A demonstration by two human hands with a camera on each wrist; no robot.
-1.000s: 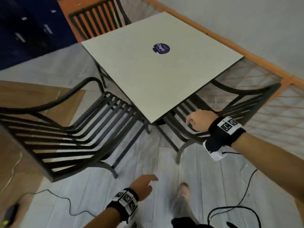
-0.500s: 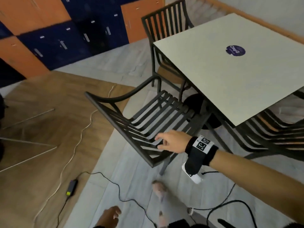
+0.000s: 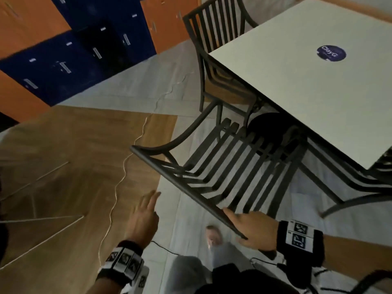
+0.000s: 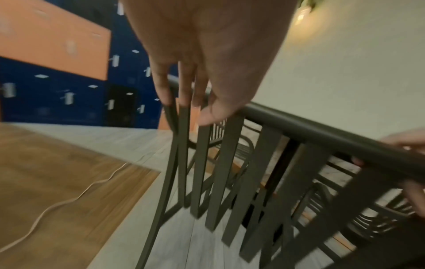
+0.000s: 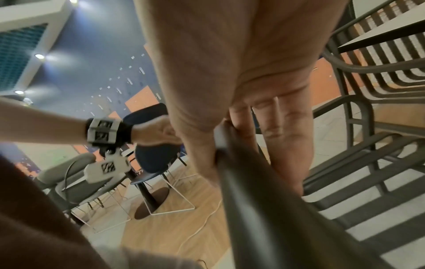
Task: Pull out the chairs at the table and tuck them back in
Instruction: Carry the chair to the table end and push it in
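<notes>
A black slatted chair [image 3: 224, 166] stands partly under the white square table [image 3: 297, 92], its back toward me. My right hand [image 3: 252, 229] grips the near end of the chair's top rail [image 5: 253, 200], fingers [image 5: 285, 145] curled round it. My left hand [image 3: 144, 215] hovers left of the rail with straight fingers [image 4: 184, 85]; in the left wrist view the tips sit right by the rail [image 4: 322, 134], and contact is unclear. A second chair [image 3: 212, 39] is tucked in at the table's far side. A third chair [image 3: 371, 183] sits at the right.
Blue and orange lockers [image 3: 74, 49] line the far wall. A pale cable [image 3: 118, 183] runs over the wooden floor patch at left. My foot [image 3: 212, 234] is on the grey floor below the chair back. The table's black pedestal base [image 3: 267, 132] sits under the top.
My view swung left from the right-hand chair to this one. My right hand went from touching the chair back to gripping its top rail. My left hand rose toward the rail.
</notes>
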